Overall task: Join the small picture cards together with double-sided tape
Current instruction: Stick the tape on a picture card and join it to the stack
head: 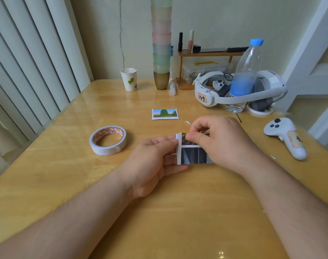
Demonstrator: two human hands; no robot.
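Two dark picture cards with white borders meet along one edge in front of me, just above the wooden table. My left hand grips their left edge between thumb and fingers. My right hand pinches the top card's upper part with thumb and forefinger and covers the cards' right side. A third card showing a green tree and blue sky lies flat farther back. The roll of double-sided tape lies to the left of my hands. A small white strip of paper shows behind my right hand.
At the back stand a paper cup, a tall stack of plastic cups, a small wooden shelf, a white headset and a water bottle. A white controller lies at the right edge. Vertical blinds hang on the left.
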